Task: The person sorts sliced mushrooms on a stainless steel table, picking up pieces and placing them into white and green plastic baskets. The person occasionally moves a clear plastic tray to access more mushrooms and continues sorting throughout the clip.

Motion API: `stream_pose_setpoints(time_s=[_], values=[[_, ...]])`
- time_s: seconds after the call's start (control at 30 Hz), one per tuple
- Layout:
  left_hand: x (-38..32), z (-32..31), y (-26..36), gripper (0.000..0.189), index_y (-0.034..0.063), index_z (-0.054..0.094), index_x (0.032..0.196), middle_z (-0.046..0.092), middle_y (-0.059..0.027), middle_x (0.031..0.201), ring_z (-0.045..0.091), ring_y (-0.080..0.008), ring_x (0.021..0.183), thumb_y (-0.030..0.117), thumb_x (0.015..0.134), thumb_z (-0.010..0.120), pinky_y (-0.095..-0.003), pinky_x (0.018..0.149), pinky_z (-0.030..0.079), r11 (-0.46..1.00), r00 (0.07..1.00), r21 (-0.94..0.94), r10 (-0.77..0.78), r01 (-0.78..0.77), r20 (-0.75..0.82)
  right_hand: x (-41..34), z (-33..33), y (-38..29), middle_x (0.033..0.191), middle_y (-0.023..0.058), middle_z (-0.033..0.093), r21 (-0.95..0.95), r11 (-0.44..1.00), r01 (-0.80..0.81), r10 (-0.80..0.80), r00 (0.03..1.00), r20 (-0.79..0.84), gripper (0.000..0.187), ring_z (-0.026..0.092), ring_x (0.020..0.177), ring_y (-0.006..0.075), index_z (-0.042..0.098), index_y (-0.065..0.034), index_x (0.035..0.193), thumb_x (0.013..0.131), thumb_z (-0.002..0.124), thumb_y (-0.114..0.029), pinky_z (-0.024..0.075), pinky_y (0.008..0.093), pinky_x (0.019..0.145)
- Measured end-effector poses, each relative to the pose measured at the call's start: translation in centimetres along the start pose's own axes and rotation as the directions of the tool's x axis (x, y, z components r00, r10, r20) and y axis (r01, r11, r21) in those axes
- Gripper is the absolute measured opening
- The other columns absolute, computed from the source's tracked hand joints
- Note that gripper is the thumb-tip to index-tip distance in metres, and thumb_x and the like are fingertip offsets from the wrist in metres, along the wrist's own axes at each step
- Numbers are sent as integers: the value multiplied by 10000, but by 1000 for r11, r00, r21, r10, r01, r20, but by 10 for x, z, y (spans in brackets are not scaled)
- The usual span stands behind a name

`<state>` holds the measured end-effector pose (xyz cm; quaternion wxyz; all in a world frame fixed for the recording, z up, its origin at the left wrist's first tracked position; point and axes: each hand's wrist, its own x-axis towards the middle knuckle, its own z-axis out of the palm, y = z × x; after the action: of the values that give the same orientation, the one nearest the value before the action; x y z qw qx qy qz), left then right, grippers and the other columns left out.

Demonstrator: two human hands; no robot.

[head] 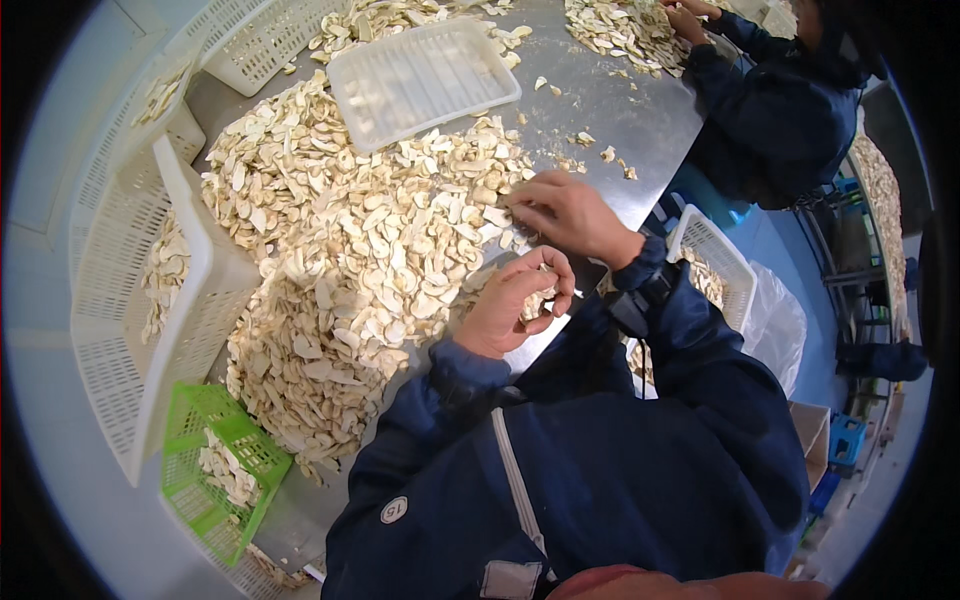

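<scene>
A broad heap of pale, dried mushroom-like slices (390,240) covers much of a metal table (600,105). My left hand (517,296), at the heap's near right edge, curls its fingers around several slices (537,301) in the palm. Just beyond it, my right hand (574,217) reaches over the right edge of the heap with bent fingers pointing down at the slices; whether its fingertips pinch one is hidden. A shallow translucent plastic tray (424,82) with a ribbed bottom rests on the far part of the heap.
White perforated baskets (180,300) and a green basket (225,442) holding slices line the left side. Another white basket (720,255) stands low at right beside a clear plastic bag (772,322). At the far right corner, a co-worker in dark clothing (780,112) handles another heap (630,37).
</scene>
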<state>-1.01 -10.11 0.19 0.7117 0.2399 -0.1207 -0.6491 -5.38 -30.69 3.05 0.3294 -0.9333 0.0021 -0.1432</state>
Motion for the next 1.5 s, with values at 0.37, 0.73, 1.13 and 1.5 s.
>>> stream_pose_setpoints(time_s=[0.37,0.73,1.13,1.5], values=[[3,-1,-2,265,44,600,1200,663,-94,1041,650,-160,812,286,1160,499,-215,445,393,994,998,-104,18,-24,-59,-6,-17,-16,1030,118,767,-92,957,-274,262,957,-125,218,743,864,304,791,-98,1104,986,785,-281,594,405,771],[3,0,-2,189,125,627,1166,664,-43,1052,632,-154,884,302,1130,570,-203,472,357,992,978,-99,59,-80,-202,-5,-19,11,1069,125,738,26,986,-162,161,986,40,237,729,957,308,798,-102,1212,1011,771,-225,585,396,850],[1,2,-3,171,78,597,1153,658,-75,1057,648,-148,841,238,1107,557,-226,448,411,984,985,-62,166,-169,-50,41,29,-5,1231,96,727,-185,956,229,-246,967,-73,238,672,1147,347,771,-113,1149,925,814,-181,567,443,984],[6,-6,-4,190,98,613,1082,654,-88,1080,632,-193,864,278,1101,558,-220,452,398,973,966,-162,124,-162,-226,0,-24,0,1113,36,756,395,880,-264,284,959,9,147,694,1043,159,745,-55,1124,1047,764,-179,537,324,963]])
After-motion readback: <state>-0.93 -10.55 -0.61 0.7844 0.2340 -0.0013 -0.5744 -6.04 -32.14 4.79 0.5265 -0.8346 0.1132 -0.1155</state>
